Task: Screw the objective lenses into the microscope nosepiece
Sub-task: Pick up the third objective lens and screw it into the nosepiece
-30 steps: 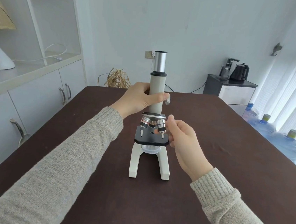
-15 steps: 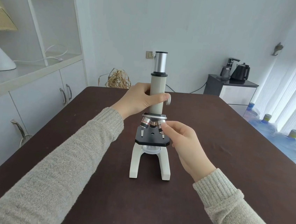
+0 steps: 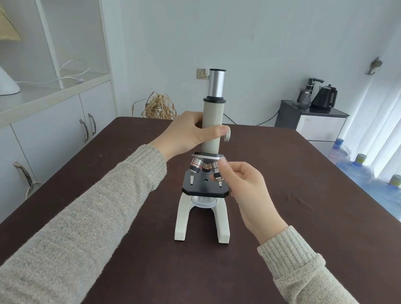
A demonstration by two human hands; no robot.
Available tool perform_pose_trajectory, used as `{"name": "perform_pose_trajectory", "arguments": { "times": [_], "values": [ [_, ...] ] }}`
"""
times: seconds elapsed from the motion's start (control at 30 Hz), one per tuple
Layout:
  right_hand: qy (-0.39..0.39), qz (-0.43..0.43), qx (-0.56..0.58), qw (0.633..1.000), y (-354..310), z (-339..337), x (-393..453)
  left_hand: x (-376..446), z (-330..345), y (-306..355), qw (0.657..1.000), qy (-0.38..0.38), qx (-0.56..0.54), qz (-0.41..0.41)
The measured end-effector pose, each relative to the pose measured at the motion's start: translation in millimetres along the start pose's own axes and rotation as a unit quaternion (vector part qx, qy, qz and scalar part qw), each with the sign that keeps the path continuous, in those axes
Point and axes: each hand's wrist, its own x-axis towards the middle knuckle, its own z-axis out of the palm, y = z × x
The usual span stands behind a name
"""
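The microscope [image 3: 211, 133] has a matt cream-painted tube and base, a brushed metal eyepiece with a black collar, and a smooth black stage. Its lenses [image 3: 206, 167] are shiny ringed metal, as is the ridged knob [image 3: 228, 135]. The table [image 3: 299, 211] is dark, matt and faintly scuffed. Both sleeves [image 3: 83, 218] are coarse ribbed knit.

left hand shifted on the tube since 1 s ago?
No. The left hand still grips the microscope tube just above the nosepiece, same spot.

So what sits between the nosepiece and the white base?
In the head view, the objective lenses hang under the nosepiece, then the black stage and a round mirror above the base.
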Motion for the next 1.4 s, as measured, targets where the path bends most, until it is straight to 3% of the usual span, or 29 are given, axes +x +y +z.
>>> {"name": "perform_pose_trajectory", "arguments": {
  "times": [1.4],
  "values": [
    [-0.007, 0.011, -0.011, 1.000, 0.0, -4.8, -2.1, 0.9, 0.2, -2.2, 1.000, -0.003, 0.002, -0.003]
  ]
}}
